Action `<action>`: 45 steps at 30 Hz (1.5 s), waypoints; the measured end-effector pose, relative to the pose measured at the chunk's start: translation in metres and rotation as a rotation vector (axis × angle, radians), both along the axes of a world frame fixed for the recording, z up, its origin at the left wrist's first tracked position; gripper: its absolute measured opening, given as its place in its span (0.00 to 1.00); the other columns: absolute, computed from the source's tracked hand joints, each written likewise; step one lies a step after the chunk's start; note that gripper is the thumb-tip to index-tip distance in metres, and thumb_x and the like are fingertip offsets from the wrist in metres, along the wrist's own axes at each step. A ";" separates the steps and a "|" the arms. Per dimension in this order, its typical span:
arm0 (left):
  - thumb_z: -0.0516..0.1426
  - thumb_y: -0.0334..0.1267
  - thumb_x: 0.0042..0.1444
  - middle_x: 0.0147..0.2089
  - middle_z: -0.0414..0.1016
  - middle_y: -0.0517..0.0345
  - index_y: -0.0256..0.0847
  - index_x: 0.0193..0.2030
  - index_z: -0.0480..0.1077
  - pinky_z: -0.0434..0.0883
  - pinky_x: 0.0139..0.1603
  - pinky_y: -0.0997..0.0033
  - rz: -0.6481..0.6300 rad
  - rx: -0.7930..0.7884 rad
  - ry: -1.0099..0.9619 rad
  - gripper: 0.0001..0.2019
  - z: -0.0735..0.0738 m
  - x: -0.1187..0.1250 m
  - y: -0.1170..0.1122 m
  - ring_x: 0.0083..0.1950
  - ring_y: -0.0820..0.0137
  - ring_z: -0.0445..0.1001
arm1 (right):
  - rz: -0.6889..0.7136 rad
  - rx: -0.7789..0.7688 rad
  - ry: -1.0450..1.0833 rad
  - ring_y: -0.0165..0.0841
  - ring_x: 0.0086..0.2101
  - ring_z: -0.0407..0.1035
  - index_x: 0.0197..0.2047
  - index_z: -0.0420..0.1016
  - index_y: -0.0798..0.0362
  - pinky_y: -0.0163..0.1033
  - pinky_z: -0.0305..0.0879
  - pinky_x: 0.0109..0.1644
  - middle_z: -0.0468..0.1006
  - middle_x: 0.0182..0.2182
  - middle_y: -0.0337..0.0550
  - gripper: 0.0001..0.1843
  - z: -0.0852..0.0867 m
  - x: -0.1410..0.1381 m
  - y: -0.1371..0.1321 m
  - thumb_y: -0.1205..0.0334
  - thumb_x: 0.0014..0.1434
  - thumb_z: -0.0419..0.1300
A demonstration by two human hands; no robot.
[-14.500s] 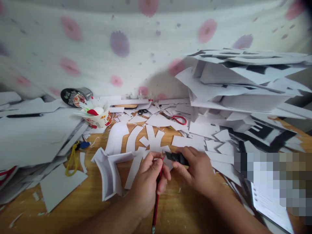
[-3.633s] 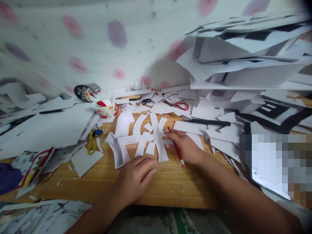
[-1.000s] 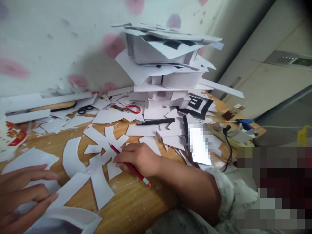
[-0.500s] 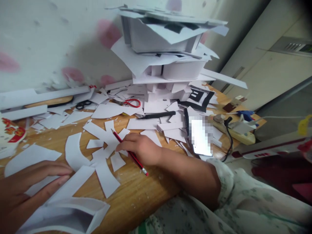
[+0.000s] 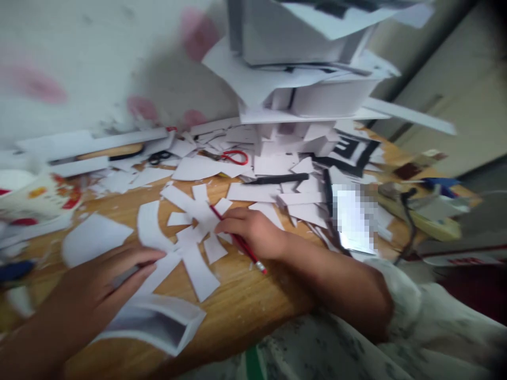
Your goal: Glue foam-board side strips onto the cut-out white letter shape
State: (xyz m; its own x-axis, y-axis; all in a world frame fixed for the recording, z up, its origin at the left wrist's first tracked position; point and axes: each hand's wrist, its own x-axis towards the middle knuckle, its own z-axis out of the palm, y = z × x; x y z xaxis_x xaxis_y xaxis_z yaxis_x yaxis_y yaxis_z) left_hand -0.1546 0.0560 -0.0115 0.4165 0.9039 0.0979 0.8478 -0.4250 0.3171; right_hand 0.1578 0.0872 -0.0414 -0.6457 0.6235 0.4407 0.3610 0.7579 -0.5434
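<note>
Mid-frame, the right hand grasps a red pencil, while at lower left, the left hand, grip unclear, overlaps a white paper strip.

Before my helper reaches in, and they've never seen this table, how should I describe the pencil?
On the wooden table, find the right hand by the white cutouts. The pencil slants through its grip. Its slim red body and pink eraser set it apart from the cutouts and the black cutter farther back.
</note>
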 end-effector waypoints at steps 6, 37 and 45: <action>0.50 0.46 0.63 0.44 0.81 0.61 0.49 0.47 0.74 0.72 0.45 0.72 -0.027 -0.148 -0.040 0.14 0.024 0.026 -0.007 0.43 0.66 0.78 | 0.003 -0.023 0.052 0.37 0.38 0.72 0.46 0.76 0.54 0.40 0.68 0.41 0.77 0.38 0.49 0.11 -0.001 0.001 -0.003 0.68 0.64 0.54; 0.56 0.39 0.63 0.37 0.75 0.57 0.42 0.31 0.74 0.68 0.46 0.70 -0.259 -0.340 -0.001 0.10 0.051 -0.011 -0.011 0.42 0.69 0.72 | 0.002 -0.023 0.027 0.35 0.36 0.70 0.46 0.73 0.54 0.39 0.67 0.39 0.76 0.37 0.48 0.09 -0.001 0.001 -0.009 0.68 0.65 0.54; 0.52 0.43 0.66 0.35 0.73 0.58 0.41 0.28 0.72 0.62 0.49 0.66 -0.338 -0.362 0.021 0.17 0.043 -0.012 -0.006 0.40 0.68 0.68 | 0.002 -0.013 0.008 0.34 0.34 0.69 0.45 0.74 0.55 0.38 0.65 0.36 0.75 0.35 0.47 0.10 -0.003 -0.001 -0.008 0.70 0.65 0.54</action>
